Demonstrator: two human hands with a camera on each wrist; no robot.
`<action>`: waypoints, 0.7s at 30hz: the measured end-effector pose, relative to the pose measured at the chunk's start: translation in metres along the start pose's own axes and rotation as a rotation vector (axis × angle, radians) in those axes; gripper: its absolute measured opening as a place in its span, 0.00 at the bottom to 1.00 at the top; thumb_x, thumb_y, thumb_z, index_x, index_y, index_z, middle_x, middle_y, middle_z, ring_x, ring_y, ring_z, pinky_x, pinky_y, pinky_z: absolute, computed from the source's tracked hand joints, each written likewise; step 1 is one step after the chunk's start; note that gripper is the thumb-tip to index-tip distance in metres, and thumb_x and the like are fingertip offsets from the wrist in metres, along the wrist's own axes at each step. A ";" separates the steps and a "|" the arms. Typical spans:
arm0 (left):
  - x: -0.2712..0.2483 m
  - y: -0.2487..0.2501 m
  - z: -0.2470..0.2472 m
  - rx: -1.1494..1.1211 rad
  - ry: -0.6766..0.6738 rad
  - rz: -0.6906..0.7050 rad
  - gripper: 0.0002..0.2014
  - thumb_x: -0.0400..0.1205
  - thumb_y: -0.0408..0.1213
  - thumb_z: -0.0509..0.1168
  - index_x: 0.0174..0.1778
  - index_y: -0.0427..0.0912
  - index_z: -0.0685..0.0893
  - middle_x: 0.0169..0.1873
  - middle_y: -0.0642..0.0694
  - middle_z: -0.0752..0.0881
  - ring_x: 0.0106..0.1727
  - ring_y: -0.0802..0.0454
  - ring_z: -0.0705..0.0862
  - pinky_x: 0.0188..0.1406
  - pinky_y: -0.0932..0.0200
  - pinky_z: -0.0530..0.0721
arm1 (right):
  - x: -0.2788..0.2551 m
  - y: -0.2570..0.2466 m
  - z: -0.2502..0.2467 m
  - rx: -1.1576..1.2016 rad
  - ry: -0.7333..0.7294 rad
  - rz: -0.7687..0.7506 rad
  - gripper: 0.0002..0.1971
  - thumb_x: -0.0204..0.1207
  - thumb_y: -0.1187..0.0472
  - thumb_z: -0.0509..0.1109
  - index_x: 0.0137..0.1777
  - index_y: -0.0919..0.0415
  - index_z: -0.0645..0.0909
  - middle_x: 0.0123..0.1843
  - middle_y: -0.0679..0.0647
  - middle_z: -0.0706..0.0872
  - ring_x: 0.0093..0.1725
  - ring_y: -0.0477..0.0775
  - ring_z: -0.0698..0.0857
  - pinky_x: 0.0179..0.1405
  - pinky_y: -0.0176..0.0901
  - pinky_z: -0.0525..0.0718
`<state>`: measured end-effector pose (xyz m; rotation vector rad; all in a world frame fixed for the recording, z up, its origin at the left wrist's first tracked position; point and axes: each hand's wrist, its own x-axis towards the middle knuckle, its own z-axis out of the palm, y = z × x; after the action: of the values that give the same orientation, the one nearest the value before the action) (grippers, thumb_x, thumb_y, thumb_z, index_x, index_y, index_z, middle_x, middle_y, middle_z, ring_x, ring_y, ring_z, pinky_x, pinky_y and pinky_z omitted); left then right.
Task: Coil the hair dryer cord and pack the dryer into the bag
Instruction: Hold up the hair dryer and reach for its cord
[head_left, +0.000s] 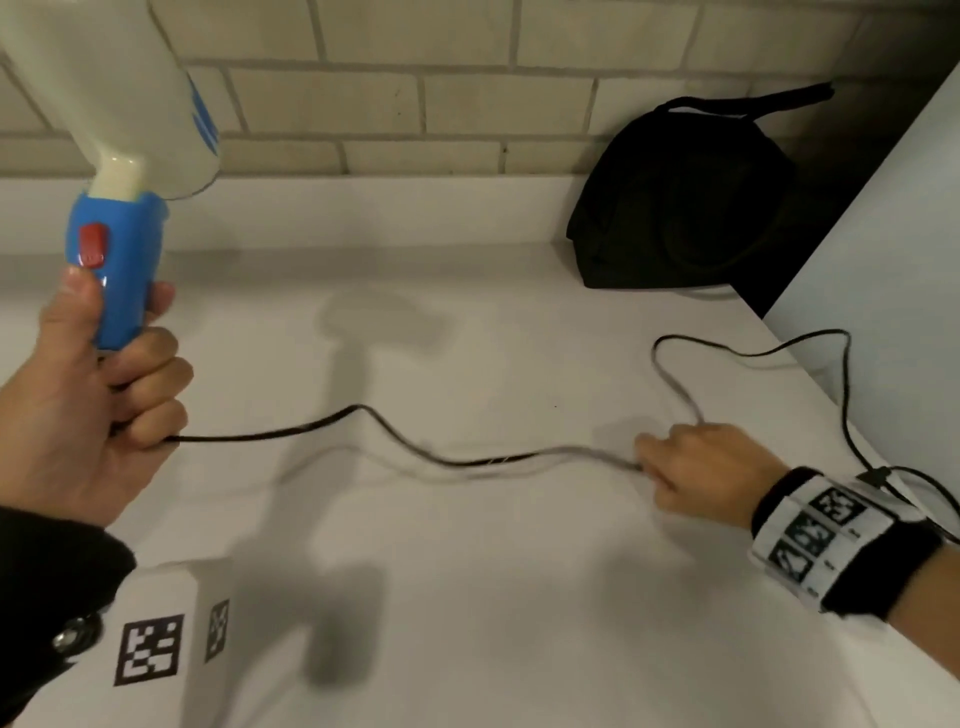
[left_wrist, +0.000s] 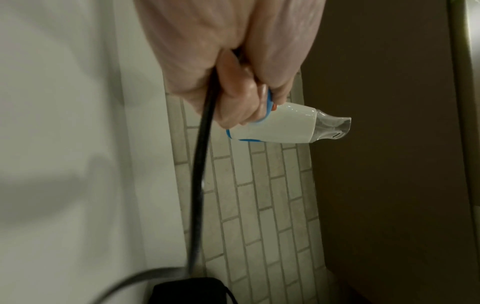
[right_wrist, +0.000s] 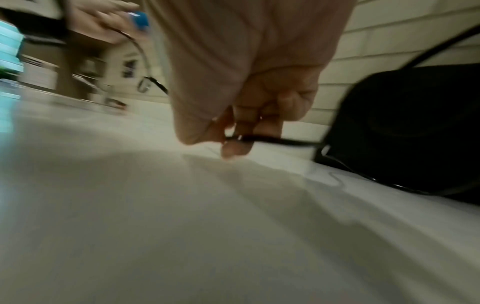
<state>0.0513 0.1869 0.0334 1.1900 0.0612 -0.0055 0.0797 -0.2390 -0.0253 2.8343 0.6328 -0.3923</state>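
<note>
My left hand (head_left: 104, 374) grips the blue handle of a white hair dryer (head_left: 122, 130) and holds it upright above the left of the white counter (head_left: 467, 597). The dryer (left_wrist: 275, 127) has a clear nozzle. Its black cord (head_left: 291, 428) leaves the bottom of my fist, sags across the counter and reaches my right hand (head_left: 691, 473), whose fingers pinch the cord (right_wrist: 272, 140) just above the surface. Beyond that hand the cord loops back to the right and off the counter edge. A black bag (head_left: 680, 197) sits at the back right against the tiled wall.
A tiled wall (head_left: 415, 93) runs along the back of the counter. A white panel (head_left: 883, 270) rises at the right edge beside the bag. A white block with black square markers (head_left: 171, 644) lies at the front left.
</note>
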 end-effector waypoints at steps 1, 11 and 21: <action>-0.004 -0.009 0.008 -0.002 0.000 -0.050 0.22 0.84 0.54 0.40 0.41 0.54 0.78 0.12 0.54 0.65 0.19 0.56 0.54 0.04 0.72 0.66 | 0.004 0.010 -0.002 0.029 0.074 0.097 0.04 0.73 0.57 0.58 0.46 0.53 0.66 0.40 0.56 0.78 0.39 0.60 0.78 0.41 0.47 0.77; -0.024 -0.070 0.042 0.302 0.270 -0.144 0.13 0.79 0.51 0.56 0.45 0.45 0.77 0.10 0.57 0.61 0.11 0.63 0.57 0.08 0.74 0.54 | 0.033 0.059 -0.023 0.360 0.521 0.419 0.16 0.79 0.63 0.54 0.64 0.65 0.74 0.37 0.72 0.84 0.34 0.63 0.77 0.37 0.53 0.75; -0.018 -0.113 0.051 0.497 0.361 -0.251 0.15 0.79 0.50 0.59 0.34 0.43 0.69 0.15 0.56 0.65 0.14 0.61 0.58 0.12 0.68 0.60 | 0.028 0.060 -0.028 0.736 0.522 0.391 0.11 0.82 0.61 0.49 0.49 0.56 0.74 0.34 0.52 0.83 0.33 0.52 0.78 0.41 0.46 0.73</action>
<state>0.0314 0.0968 -0.0513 1.6622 0.5525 -0.0277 0.1368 -0.2742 0.0009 3.6909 -0.0455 0.2601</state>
